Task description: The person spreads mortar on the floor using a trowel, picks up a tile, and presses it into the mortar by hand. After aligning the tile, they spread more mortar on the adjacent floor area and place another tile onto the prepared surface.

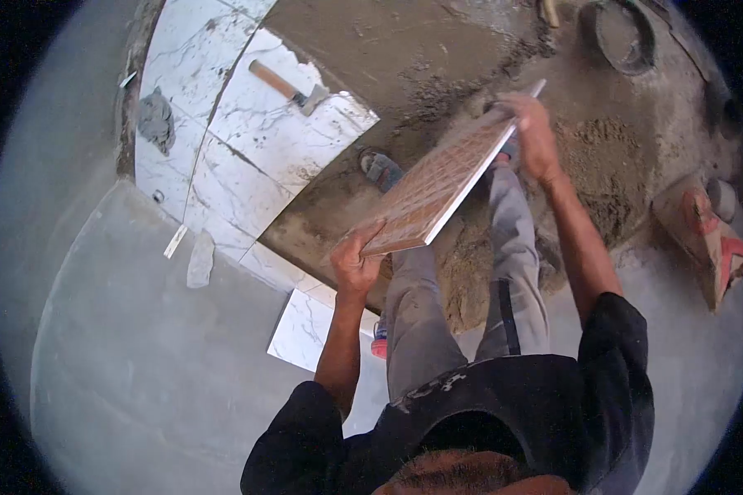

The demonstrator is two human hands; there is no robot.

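Only the head view is given, and its corners are lost to the dark round rim of the lens. A tile (437,186) is held in the air above the knees, tilted, with its brown ribbed back turned up; its finished face is turned away and cannot be seen. The left hand (357,264) is clasped on the lower near corner, thumb on top, the fingers hidden beneath the tile. The right hand (532,132) is closed over the far upper edge, and its fingertips are likewise hidden behind that edge.

One foot in a sandal (381,169) is seen beside the tile's left side; the other foot is almost wholly covered by the tile. Beneath and beyond the tile, a grey mortar bed (388,49) is spread, and a heap of sand (594,165) lies to the right of it. Marbled white tiles (264,140) are already laid to the left, with a hammer (293,89) resting on them and a grey rag (155,120) further left. A loose white tile (305,330) lies on the concrete floor (140,355), partly covered by the left forearm. A round pan (623,33) is cut off at the top edge, and a red-and-white bag (710,239) lies at the right, blurred so that its print cannot be read.
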